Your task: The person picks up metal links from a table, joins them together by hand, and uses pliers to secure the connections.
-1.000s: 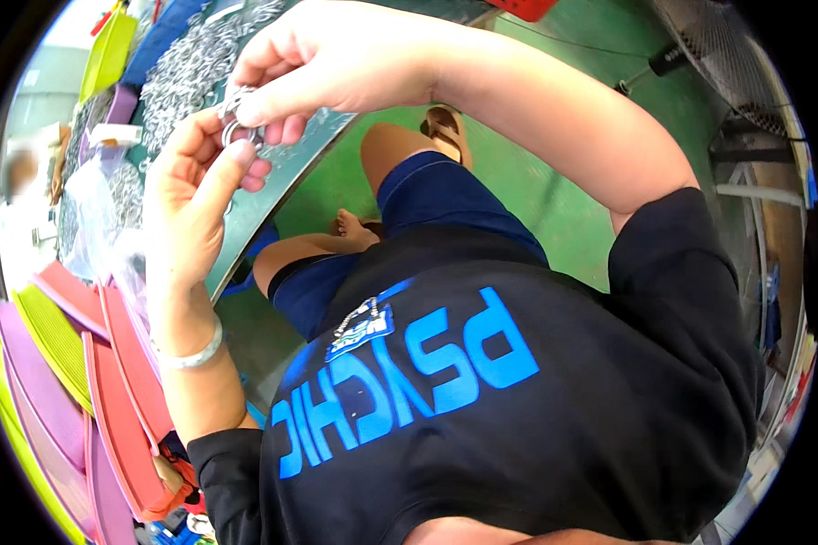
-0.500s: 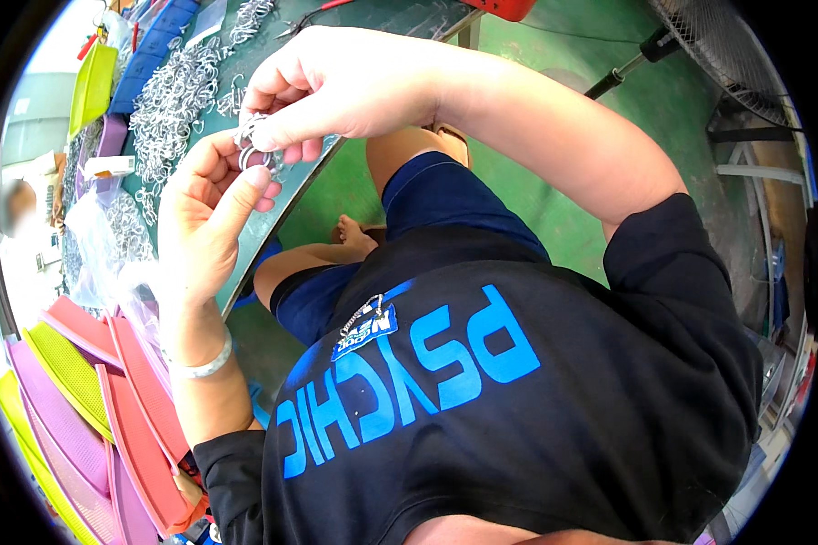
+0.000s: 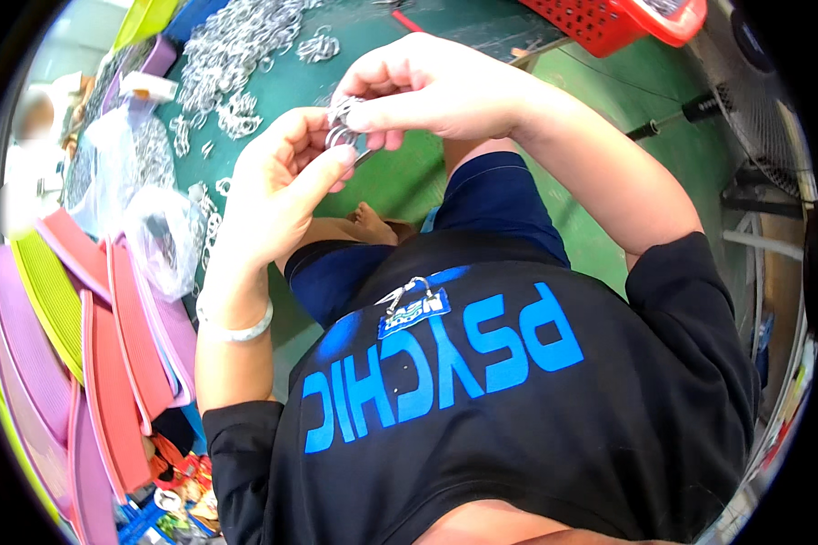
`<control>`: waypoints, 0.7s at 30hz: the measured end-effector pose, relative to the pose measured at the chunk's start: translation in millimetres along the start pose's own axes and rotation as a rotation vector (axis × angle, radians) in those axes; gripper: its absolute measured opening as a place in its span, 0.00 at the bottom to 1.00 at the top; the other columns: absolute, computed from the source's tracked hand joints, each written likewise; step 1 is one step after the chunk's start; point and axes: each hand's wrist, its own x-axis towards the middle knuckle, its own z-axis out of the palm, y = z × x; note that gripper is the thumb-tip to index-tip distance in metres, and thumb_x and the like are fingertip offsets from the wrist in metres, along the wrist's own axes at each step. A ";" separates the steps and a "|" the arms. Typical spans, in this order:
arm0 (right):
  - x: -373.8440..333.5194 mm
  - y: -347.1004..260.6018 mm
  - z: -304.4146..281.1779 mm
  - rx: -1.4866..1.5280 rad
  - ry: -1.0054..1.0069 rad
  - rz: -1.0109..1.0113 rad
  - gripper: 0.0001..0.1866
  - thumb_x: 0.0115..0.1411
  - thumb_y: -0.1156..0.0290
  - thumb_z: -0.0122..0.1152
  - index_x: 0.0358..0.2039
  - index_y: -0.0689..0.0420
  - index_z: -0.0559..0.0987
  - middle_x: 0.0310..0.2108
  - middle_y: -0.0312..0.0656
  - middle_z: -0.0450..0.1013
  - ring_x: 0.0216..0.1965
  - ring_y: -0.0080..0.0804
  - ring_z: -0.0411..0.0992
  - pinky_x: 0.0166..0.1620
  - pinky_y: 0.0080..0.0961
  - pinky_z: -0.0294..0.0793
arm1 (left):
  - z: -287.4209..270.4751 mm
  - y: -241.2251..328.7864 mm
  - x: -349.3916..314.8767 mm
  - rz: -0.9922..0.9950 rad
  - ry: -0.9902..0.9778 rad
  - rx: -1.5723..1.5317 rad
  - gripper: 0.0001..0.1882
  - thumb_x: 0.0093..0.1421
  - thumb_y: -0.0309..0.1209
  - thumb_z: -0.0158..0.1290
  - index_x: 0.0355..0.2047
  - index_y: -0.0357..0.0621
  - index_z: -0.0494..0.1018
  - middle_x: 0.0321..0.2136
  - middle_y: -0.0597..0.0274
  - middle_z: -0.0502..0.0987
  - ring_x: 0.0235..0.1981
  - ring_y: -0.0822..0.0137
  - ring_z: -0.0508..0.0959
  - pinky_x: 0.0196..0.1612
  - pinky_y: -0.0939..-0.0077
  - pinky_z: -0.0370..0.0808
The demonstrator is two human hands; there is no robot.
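Silver rings (image 3: 342, 125) between left hand (image 3: 277, 182), right hand (image 3: 436, 95); axis fore-aft.

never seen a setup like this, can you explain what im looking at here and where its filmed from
There is no machine here: a person works with two bare hands. A wide fisheye camera on their head looks down, so edges bend and their own black shirt fills the lower part. The left hand is on the picture's left, the right hand on its right. Both pinch small silvery metal rings between the fingertips; exactly how many is hard to tell. On the green table lies a loose pile of small metal pieces, with a clear plastic bag by the left forearm.
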 end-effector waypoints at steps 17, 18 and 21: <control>8.1 -0.6 30.9 0.048 -0.101 0.118 0.12 0.57 0.71 0.51 0.39 0.64 0.72 0.28 0.35 0.71 0.28 0.18 0.68 0.34 0.16 0.69 | -11.9 -33.4 -37.9 -0.014 -0.061 -0.209 0.16 0.56 0.26 0.49 0.45 0.35 0.63 0.34 0.63 0.71 0.31 0.77 0.70 0.36 0.85 0.68; 8.2 -0.3 32.8 0.048 -0.115 0.125 0.12 0.57 0.70 0.52 0.39 0.64 0.72 0.28 0.35 0.71 0.28 0.18 0.68 0.34 0.16 0.69 | -11.5 -36.0 -40.2 -0.006 -0.065 -0.212 0.16 0.56 0.26 0.48 0.45 0.35 0.63 0.35 0.63 0.71 0.31 0.77 0.70 0.36 0.85 0.68; 8.5 -2.3 37.7 0.016 -0.124 0.137 0.12 0.57 0.70 0.52 0.39 0.63 0.72 0.28 0.34 0.71 0.28 0.17 0.68 0.34 0.15 0.69 | -11.0 -41.1 -46.9 -0.028 -0.046 -0.226 0.17 0.56 0.26 0.48 0.45 0.35 0.63 0.34 0.63 0.71 0.31 0.77 0.70 0.35 0.85 0.68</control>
